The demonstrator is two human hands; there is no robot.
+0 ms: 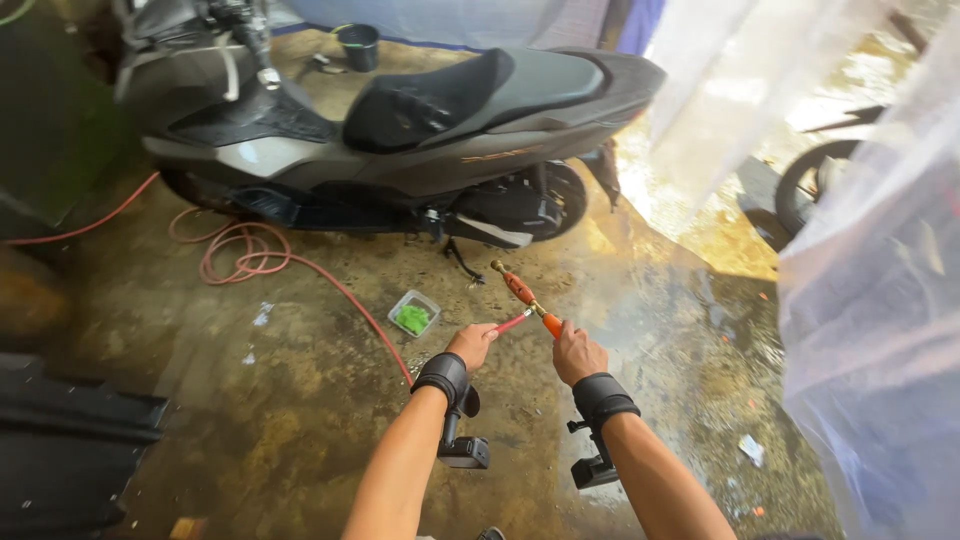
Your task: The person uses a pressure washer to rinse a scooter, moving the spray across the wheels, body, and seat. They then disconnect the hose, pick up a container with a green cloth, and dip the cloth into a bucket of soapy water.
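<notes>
- Hose [250, 255], red, coiled on wet concrete floor [300, 420] below grey scooter [400, 130]; soft and limp, likely slick when wet.
- Small tray [414, 313] with something green, lying near scooter's stand.
- Left hand [472, 345]: fingers curled around hose end just behind spray nozzle.
- Spray nozzle [520, 290]: orange, rigid, light by the look; aimed at scooter's underside.
- Right hand [577, 352]: fingers closed around nozzle's rear grip, the sound place to hold.
- Plastic sheet [880, 300] hanging right.

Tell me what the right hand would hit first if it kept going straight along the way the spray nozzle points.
The right hand points up and left along the orange spray nozzle. Past its brass tip lies bare wet floor, then probably the scooter's kickstand and its dark underside; depth is unclear.
</notes>
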